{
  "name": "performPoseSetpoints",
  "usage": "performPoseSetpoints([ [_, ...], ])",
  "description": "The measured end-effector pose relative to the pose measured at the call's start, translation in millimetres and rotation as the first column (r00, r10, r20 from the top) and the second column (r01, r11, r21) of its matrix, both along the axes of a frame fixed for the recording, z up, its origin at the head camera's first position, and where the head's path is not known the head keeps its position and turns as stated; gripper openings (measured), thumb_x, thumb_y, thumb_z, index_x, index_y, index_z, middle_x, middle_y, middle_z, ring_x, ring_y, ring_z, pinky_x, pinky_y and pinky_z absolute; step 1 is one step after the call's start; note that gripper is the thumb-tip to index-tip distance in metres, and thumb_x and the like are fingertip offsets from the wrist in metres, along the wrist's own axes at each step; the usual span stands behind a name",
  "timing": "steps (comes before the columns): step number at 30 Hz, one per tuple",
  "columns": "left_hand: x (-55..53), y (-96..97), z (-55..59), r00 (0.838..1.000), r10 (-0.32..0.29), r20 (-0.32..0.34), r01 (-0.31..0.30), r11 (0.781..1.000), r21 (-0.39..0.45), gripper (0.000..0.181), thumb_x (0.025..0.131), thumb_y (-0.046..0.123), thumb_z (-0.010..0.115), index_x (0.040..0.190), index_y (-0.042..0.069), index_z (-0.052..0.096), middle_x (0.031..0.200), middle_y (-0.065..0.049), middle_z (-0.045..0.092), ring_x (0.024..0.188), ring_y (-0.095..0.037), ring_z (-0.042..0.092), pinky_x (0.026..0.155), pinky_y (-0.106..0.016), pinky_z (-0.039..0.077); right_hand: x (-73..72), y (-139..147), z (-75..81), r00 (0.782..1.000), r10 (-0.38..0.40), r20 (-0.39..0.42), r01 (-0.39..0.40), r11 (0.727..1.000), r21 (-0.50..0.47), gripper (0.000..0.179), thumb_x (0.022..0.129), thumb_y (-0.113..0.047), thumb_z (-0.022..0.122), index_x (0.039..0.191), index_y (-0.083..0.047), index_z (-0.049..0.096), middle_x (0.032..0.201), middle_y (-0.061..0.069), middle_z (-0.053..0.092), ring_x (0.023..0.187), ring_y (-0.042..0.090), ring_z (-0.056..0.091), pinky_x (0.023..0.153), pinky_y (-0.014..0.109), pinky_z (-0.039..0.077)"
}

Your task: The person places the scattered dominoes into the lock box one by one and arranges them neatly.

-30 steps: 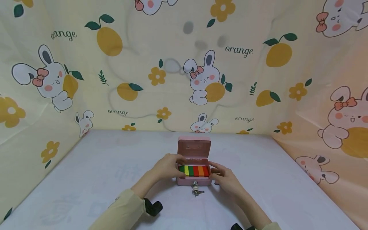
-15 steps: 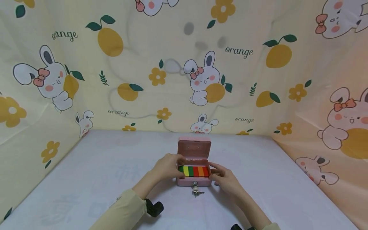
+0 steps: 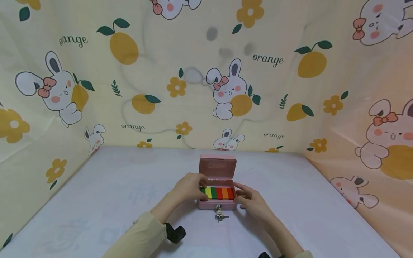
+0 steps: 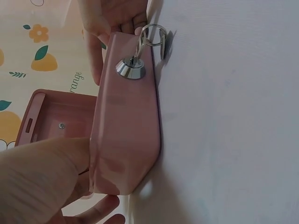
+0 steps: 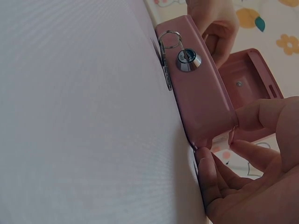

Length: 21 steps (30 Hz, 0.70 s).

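Note:
A pink metal cash box [image 3: 217, 205] stands on the table with its lid [image 3: 217, 168] raised. Inside lies a row of coloured blocks [image 3: 222, 193] in green, yellow, red and orange. My left hand [image 3: 187, 187] is at the left end, thumb and index finger inside the rim, pinching the leftmost green block [image 3: 203, 190] near its two ends. Its other fingers [image 4: 100, 210] stay outside the box's end wall. My right hand [image 3: 255, 202] holds the right end, thumb at the top rim and fingers [image 5: 208, 172] along the end wall down to the table.
A key on a ring [image 3: 221, 217] hangs from the silver lock [image 5: 188, 59] on the box's front. The white-covered table [image 3: 129, 186] reaches back to a patterned cloth [image 3: 193, 104] with rabbits and oranges. Black wrist mounts [image 3: 175, 233] sit below both hands.
Both hands keep their places at the two ends of the box. The head view has tilted very slightly; the box and the blocks look the same.

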<state>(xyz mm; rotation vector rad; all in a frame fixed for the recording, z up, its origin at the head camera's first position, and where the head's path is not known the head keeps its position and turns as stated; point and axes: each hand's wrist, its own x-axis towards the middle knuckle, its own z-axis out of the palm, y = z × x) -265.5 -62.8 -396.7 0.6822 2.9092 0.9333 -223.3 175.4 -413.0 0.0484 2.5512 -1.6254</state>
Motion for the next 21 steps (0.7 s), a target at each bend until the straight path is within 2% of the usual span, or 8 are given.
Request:
performPoseSetpoints([
  [7,2.2,1.7,0.2,1.000,0.012,0.018,-0.013,1.000,0.023,0.040,0.075,0.021,0.088,0.107,0.009,0.068,0.097,0.000,0.069,0.093,-0.017,0.062,0.085,-0.036,0.052,1.3,-0.2,-0.2,1.000,0.001,-0.004,-0.001,1.000,-0.015,0.057,0.089,-0.015,0.068,0.143,-0.018,0.053,0.131,0.012,0.058,0.106,0.025,0.056,0.084,0.042,0.052],
  [13,2.4,0.6,-2.4,1.000,0.016,0.005,-0.016,0.999,0.037,0.042,0.075,0.024,0.088,0.109,0.009,0.068,0.098,0.000,0.070,0.094,-0.018,0.062,0.086,-0.037,0.051,3.6,0.3,-0.1,1.000,0.003,-0.008,-0.003,1.000,-0.013,0.058,0.089,-0.017,0.068,0.144,-0.019,0.052,0.133,0.012,0.057,0.109,0.026,0.056,0.087,0.045,0.051],
  [17,4.1,-1.7,-6.9,0.999,0.003,-0.034,-0.002,0.999,0.053,0.040,0.082,0.027,0.082,0.113,0.009,0.067,0.102,0.000,0.070,0.095,-0.019,0.061,0.085,-0.037,0.052,3.2,0.5,-0.3,1.000,0.004,-0.007,-0.004,1.000,-0.010,0.057,0.089,-0.017,0.068,0.144,-0.019,0.052,0.133,0.012,0.057,0.109,0.026,0.056,0.088,0.046,0.051],
  [21,10.4,-6.7,-9.1,0.997,-0.033,-0.077,0.042,0.992,0.117,0.038,0.091,0.025,0.072,0.123,0.007,0.063,0.112,-0.004,0.068,0.100,-0.021,0.060,0.087,-0.039,0.052,2.2,0.4,-0.1,1.000,0.002,-0.010,-0.002,1.000,-0.001,0.056,0.090,-0.017,0.067,0.144,-0.019,0.052,0.132,0.012,0.057,0.109,0.026,0.056,0.089,0.047,0.050],
])
